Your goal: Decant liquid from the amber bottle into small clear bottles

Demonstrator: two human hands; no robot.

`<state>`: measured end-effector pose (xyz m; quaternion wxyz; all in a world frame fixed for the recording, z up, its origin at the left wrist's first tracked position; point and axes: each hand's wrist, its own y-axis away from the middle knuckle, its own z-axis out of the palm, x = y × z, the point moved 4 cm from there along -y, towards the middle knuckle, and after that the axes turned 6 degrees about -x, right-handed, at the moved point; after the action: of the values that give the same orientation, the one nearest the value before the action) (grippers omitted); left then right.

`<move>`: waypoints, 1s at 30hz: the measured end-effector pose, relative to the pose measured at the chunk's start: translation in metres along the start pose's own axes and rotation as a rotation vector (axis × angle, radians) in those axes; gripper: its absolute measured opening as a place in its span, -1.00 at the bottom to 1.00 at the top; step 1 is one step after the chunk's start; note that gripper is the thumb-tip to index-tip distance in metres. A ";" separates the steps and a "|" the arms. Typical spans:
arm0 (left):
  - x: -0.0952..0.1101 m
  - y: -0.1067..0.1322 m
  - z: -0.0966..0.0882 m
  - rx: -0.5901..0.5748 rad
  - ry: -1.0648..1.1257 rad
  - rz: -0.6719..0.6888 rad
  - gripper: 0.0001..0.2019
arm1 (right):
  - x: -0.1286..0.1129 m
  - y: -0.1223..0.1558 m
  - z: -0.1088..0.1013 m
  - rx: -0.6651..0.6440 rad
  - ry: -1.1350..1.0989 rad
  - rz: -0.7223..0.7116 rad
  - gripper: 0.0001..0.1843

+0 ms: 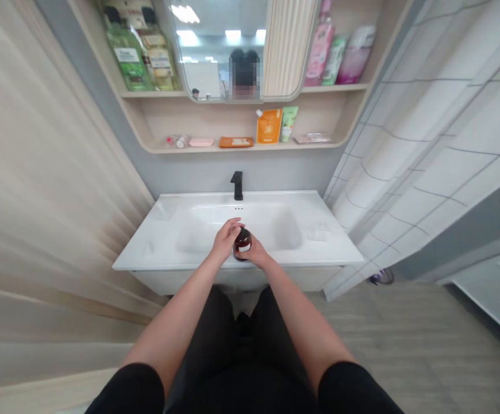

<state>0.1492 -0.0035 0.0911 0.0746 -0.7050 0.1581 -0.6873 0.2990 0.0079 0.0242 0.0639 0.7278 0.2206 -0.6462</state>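
A small dark-brown bottle point(242, 248) with a black cap and a white patch on its side is held over the front rim of the white sink point(181, 230). My right hand point(257, 252) wraps round the bottle's body from the right. From the left, my left hand point(225, 239) has its fingers closed at the cap, with the thumb along its near side. Part of the bottle is hidden by my fingers. Behind the hands, the black faucet point(238, 186) rises from the back of the sink.
Above the sink hangs a cabinet with a mirror point(219, 57). Its shelves hold green bottles point(130, 57), pink bottles point(320, 49), an orange pouch point(269, 126) and a green tube point(288, 123). A beige curtain point(47, 172) hangs left; a white tiled wall point(405, 167) stands right.
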 end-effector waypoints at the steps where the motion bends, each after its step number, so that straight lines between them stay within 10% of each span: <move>1: -0.001 0.000 0.000 0.021 0.000 -0.011 -0.61 | 0.000 0.000 0.000 0.001 0.006 -0.005 -0.25; 17: 0.000 -0.006 -0.001 -0.025 0.009 -0.014 -0.61 | -0.003 0.000 0.002 -0.013 -0.008 0.004 -0.27; 22: 0.013 -0.006 -0.008 0.133 -0.091 0.049 -0.70 | 0.002 -0.001 0.001 -0.016 -0.016 0.016 -0.28; 26: 0.025 -0.009 -0.043 0.254 -0.091 0.070 -0.71 | 0.002 0.000 -0.001 0.009 0.018 -0.002 -0.25; 30: 0.022 -0.007 -0.115 0.318 -0.117 -0.082 -0.63 | 0.002 0.000 -0.002 0.010 0.017 0.008 -0.25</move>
<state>0.0355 0.0089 0.1191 0.1663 -0.7289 0.0138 -0.6639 0.3011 0.0092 0.0225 0.0613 0.7344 0.2149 -0.6408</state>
